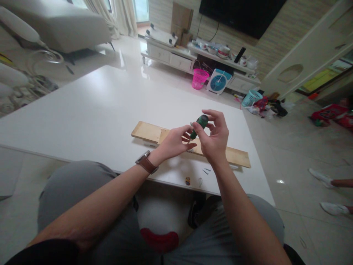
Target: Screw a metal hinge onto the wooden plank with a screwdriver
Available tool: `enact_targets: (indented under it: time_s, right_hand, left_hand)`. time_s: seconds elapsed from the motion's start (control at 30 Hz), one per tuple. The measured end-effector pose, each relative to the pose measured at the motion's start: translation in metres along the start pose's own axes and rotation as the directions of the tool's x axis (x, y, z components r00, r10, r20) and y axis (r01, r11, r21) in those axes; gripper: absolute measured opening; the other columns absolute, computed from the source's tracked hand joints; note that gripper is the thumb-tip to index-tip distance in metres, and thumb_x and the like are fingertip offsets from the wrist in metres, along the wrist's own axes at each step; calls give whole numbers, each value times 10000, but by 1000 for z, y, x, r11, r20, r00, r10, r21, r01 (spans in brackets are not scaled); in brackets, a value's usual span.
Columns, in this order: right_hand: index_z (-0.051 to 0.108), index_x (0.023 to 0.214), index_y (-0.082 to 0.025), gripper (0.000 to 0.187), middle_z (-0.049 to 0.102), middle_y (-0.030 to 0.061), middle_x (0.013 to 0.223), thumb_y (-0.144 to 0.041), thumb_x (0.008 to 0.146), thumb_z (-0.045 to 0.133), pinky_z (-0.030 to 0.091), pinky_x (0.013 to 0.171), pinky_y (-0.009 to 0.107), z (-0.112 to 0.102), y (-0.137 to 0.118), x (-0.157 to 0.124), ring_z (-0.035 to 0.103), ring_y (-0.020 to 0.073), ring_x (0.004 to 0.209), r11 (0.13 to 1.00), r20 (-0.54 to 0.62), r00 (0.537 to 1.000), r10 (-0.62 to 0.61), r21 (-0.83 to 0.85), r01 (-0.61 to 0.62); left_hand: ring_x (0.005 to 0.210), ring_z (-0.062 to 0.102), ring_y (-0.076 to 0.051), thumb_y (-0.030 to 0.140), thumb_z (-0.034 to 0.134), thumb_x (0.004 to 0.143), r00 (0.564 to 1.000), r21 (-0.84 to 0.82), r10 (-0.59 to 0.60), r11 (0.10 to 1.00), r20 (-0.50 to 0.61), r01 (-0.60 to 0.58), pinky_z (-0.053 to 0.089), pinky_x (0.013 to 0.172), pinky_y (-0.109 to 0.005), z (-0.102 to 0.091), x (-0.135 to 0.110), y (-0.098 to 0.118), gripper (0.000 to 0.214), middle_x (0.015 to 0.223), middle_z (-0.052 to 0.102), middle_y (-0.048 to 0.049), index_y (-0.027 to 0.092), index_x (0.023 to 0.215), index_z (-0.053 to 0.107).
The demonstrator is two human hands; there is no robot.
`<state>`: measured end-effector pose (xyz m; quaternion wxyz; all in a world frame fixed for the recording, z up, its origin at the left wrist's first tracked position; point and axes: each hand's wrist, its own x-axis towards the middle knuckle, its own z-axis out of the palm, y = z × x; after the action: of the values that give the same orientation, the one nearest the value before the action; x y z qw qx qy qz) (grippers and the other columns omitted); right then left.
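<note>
My right hand (215,138) is closed round a small tool with a dark green handle (200,123), held above a long wooden board (146,131) that lies on the white table (96,110). The fingers of my left hand (173,141) pinch at the lower end of that green tool; what they hold there is too small to make out. A brown-strapped watch (146,162) is on my left wrist. Both hands hover over the middle of the board.
Small bits lie near the table's front edge: a tiny yellow piece (188,180) and several screws (206,170). Beyond the table stand a pink basket (199,78), a blue fan (218,81) and a low TV cabinet (176,59). Another person's white shoes (322,178) are at the right.
</note>
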<state>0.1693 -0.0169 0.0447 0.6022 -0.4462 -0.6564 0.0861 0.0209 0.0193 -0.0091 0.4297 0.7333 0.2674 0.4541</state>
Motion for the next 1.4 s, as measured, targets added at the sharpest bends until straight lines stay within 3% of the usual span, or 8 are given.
enact_targets:
  time_s: [0.07, 0.13, 0.37, 0.5, 0.73, 1.03, 1.2, 1.4]
  right_hand:
    - [672, 1128, -329, 272, 648, -1, 1075, -376, 896, 806, 602, 797, 335, 0, -1, 1, 656, 185, 970, 999, -26, 1000, -17, -32, 16]
    - [670, 1122, -323, 272, 653, 0, 1074, -369, 893, 808, 600, 796, 332, 0, -2, 0, 661, 187, 981, 999, -14, 1000, -18, -28, 18]
    - [622, 1311, -319, 280, 734, 48, 1289, -369, 1039, 580, 634, 895, 394, -3, -1, -2, 718, 233, 1200, 993, 120, 992, 26, 107, -39]
    - [649, 1245, -331, 276, 728, 20, 1184, -336, 975, 705, 618, 857, 350, -2, -1, 0, 715, 199, 1078, 996, 59, 997, 39, 75, -44]
    - [660, 1115, -317, 283, 648, -8, 1046, -379, 887, 817, 583, 796, 330, -1, -2, 1, 657, 176, 942, 1000, -9, 1000, 11, -20, -11]
    - [639, 1319, -327, 303, 745, 44, 1291, -381, 1023, 608, 615, 909, 389, -2, -4, -3, 717, 241, 1214, 989, 102, 994, 34, 140, -48]
    - [660, 1236, -332, 303, 742, 10, 1163, -354, 946, 741, 604, 859, 362, -1, -4, -1, 719, 202, 1064, 998, 59, 998, 25, 53, -28]
    - [650, 1078, -304, 283, 659, -14, 1009, -399, 874, 823, 581, 795, 358, 0, -6, 1, 655, 179, 900, 997, -17, 1000, 1, -75, -2]
  left_hand:
    - [834, 731, -165, 229, 845, 795, 999, -77, 14, 997, -49, -18, 636, 772, -298, 2, 1, 2, 318, 999, 757, -42, 181, 1058, 672]
    - [859, 732, -171, 267, 826, 839, 998, -139, 16, 990, -64, -25, 643, 838, -329, 1, 2, 5, 239, 960, 752, -37, 179, 994, 666]
    - [970, 738, -199, 188, 673, 924, 999, -195, 32, 981, 43, -23, 612, 941, -376, -7, 6, 8, 103, 1001, 788, -68, 161, 1009, 726]
    - [998, 732, -200, 183, 621, 942, 997, -194, 37, 981, 61, -25, 609, 922, -362, -9, 6, 9, 148, 1048, 784, -78, 165, 1049, 722]
    - [941, 705, -172, 219, 794, 857, 998, -185, 50, 981, -26, -54, 624, 871, -327, -3, 6, 4, 204, 1022, 727, -41, 186, 1024, 682]
    - [1044, 743, -198, 155, 705, 905, 999, -269, 49, 962, 3, -47, 601, 942, -345, -2, 7, 5, 239, 1077, 774, -64, 196, 1135, 655]
    - [1063, 735, -213, 149, 595, 955, 996, -237, 80, 969, 39, -68, 606, 950, -369, -3, 5, 5, 218, 1094, 769, -85, 191, 1153, 675]
    - [980, 715, -202, 227, 795, 851, 997, -189, 79, 979, -19, -81, 633, 882, -353, 0, 4, 7, 246, 1090, 746, -78, 177, 1071, 699]
